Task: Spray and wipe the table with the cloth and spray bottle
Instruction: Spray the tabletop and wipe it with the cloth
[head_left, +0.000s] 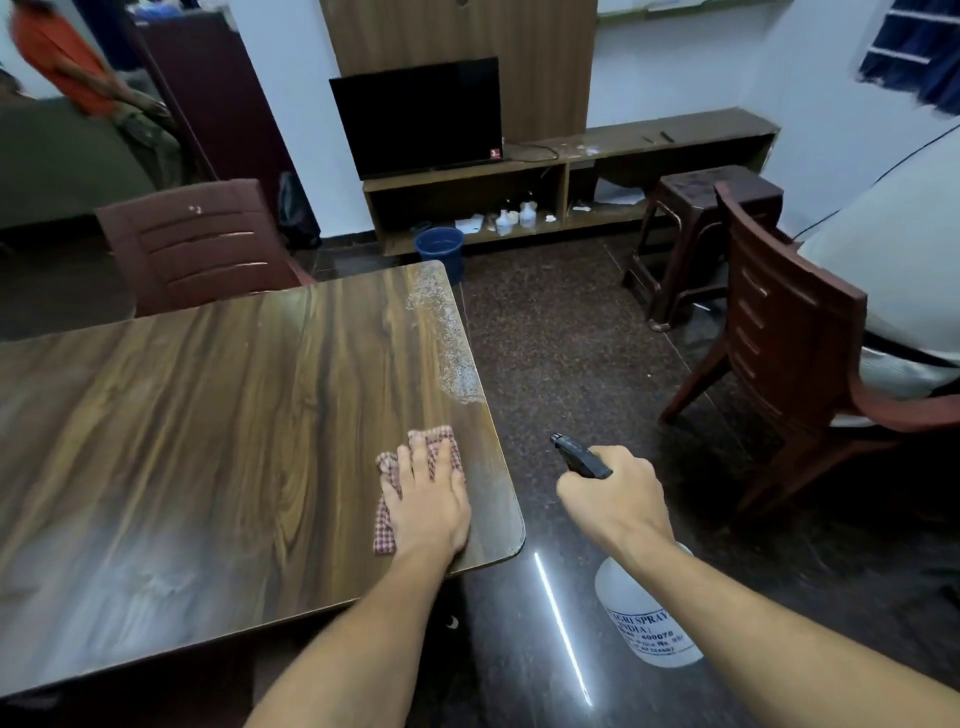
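A wooden table (208, 415) fills the left half of the view. My left hand (428, 499) presses flat on a red-and-white checked cloth (441, 441) near the table's right front corner. A band of white spray droplets (447, 332) lies along the right edge, beyond the cloth. My right hand (618, 493) grips the black trigger head of a white spray bottle (649, 618), held over the floor to the right of the table, nozzle pointing toward the table.
A brown plastic chair (202, 244) stands behind the table; another chair (795, 332) and a stool (701, 218) stand at right. A blue bucket (440, 249) sits before a TV shelf (467, 176). A person in orange (67, 57) stands far left.
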